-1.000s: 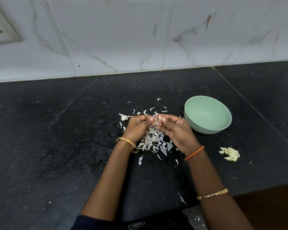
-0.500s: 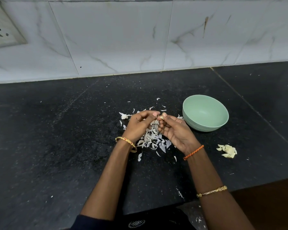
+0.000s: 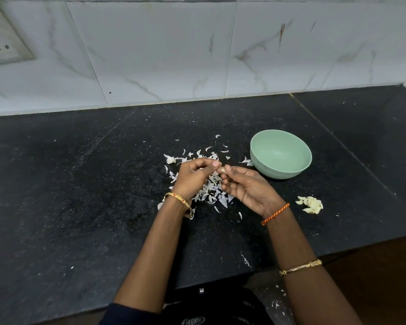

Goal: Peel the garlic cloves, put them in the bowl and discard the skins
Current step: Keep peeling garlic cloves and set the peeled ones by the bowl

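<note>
A small pale garlic clove (image 3: 222,170) is pinched between the fingertips of my left hand (image 3: 193,177) and my right hand (image 3: 246,187), just above a heap of white garlic skins (image 3: 211,192) on the black counter. The light green bowl (image 3: 280,157) stands to the right of my hands and looks empty inside. A small cluster of peeled cloves (image 3: 311,204) lies on the counter, in front of the bowl and to the right of my right wrist.
Loose skin flakes (image 3: 197,153) are scattered behind the hands. A white marble-tiled wall (image 3: 197,55) runs behind the black counter (image 3: 80,195), with a socket plate (image 3: 0,46) at upper left. The counter's front edge is near my body, with a few skins (image 3: 245,261) by it.
My fingertips have shifted a little on the clove; both hands remain in the same place above the skins. The camera has tilted slightly.
</note>
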`<state>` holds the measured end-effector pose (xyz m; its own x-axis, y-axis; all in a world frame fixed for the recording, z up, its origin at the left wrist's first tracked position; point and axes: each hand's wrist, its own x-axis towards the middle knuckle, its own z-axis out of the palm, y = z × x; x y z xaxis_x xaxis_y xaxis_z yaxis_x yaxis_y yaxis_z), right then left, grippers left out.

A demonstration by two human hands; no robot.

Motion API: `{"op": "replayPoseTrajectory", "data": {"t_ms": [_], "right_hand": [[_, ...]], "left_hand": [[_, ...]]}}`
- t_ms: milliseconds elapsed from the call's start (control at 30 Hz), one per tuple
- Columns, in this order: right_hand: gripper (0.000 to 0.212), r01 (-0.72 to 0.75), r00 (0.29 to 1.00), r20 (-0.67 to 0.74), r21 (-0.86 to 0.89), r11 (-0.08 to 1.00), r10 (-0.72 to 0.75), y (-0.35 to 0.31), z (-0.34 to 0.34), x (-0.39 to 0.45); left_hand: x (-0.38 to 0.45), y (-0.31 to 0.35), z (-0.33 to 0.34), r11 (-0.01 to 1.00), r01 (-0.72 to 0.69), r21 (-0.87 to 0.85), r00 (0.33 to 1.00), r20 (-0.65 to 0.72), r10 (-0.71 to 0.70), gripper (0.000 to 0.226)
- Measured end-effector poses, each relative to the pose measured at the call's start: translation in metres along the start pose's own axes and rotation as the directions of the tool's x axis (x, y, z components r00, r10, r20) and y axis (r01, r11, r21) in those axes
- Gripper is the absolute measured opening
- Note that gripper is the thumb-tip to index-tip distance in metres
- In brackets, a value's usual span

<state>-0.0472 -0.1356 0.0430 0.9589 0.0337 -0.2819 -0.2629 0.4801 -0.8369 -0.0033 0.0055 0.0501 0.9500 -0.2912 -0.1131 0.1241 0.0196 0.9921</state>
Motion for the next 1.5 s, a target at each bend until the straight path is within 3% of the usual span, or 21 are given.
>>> {"op": "replayPoseTrajectory", "data": {"t_ms": [233,333,467,600,733,900,1133,1267,1400,1500], "right_hand": [[0.019,0.033,0.999,-0.024,0.036,0.999,-0.032,-0.001,-0.013,-0.013],[0.016,0.002,0.993,-0.114,0.034,0.999,0.002,-0.003,-0.014,-0.013],[0.027,-0.018,0.964,-0.267,-0.027,0.999,0.01,0.0,-0.011,-0.009],[0.02,-0.009,0.954,-0.294,-0.218,0.976,-0.057,0.006,-0.007,-0.012],[0.012,-0.01,0.96,-0.277,-0.163,0.987,-0.036,0.008,-0.012,-0.016],[0.018,-0.024,0.987,-0.162,-0.17,0.985,-0.004,0.011,-0.024,-0.021],[0.008,-0.044,0.983,-0.185,-0.152,0.987,0.016,0.009,-0.029,-0.026],[0.003,-0.078,0.98,-0.195,-0.251,0.965,0.028,0.006,-0.032,-0.03],[0.01,-0.076,0.974,-0.227,-0.313,0.947,0.003,0.001,-0.041,-0.037],[0.01,-0.061,0.961,-0.26,-0.53,0.846,-0.093,-0.006,-0.053,-0.044]], "left_hand": [[-0.001,-0.011,0.009,0.986,0.165,-0.003,0.984,-0.065,-0.165,0.024],[-0.004,-0.013,0.013,0.983,0.181,-0.009,0.977,-0.116,-0.181,0.033],[-0.012,-0.016,0.018,0.99,0.134,-0.036,0.976,-0.167,-0.139,0.049],[-0.019,-0.02,0.027,0.997,0.077,0.016,0.988,-0.134,-0.074,0.024],[-0.026,-0.028,0.032,0.998,0.067,0.012,0.986,-0.155,-0.064,0.002],[-0.032,-0.032,0.035,0.996,0.084,0.016,0.985,-0.153,-0.08,0.021],[-0.036,-0.033,0.039,0.999,0.047,0.027,0.985,-0.168,-0.042,0.011],[-0.037,-0.038,0.045,0.989,-0.022,0.144,0.989,-0.142,0.042,0.008],[-0.036,-0.037,0.056,0.983,-0.015,0.182,0.994,-0.108,0.035,0.013],[-0.035,-0.036,0.07,0.987,0.044,0.155,0.994,-0.104,-0.028,0.018]]}}
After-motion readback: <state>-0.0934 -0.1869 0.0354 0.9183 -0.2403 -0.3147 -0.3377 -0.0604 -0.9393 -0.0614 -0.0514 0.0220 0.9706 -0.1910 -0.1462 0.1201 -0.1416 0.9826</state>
